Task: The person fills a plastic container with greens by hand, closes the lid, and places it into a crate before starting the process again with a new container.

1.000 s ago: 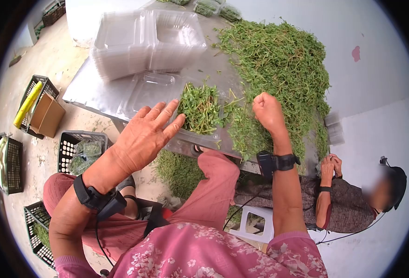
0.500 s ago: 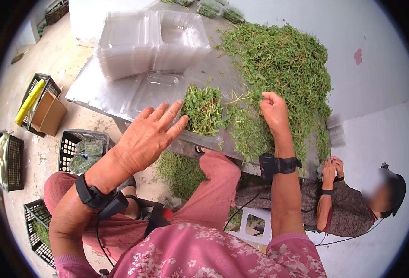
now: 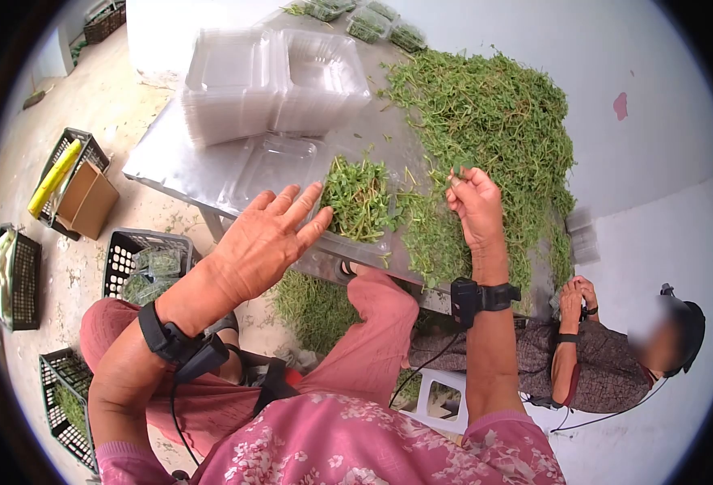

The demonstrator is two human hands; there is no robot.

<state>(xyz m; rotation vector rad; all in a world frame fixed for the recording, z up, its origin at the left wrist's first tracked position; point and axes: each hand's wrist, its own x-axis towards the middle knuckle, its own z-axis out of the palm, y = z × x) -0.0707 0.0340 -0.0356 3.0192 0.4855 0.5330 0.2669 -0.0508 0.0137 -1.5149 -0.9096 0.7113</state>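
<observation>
The left hand [image 3: 271,238] was spread open beside the box of greens [image 3: 358,198] — the right hand [image 3: 473,202] pinched leaves [image 3: 454,179].

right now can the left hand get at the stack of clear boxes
Probably yes: the left hand is open and empty; only a flat lid lies between it and the stack.

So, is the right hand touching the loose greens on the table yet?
Touching. The head view shows the right hand down in the greens, its fingers curled around a few sprigs, with no gap between them.
</observation>
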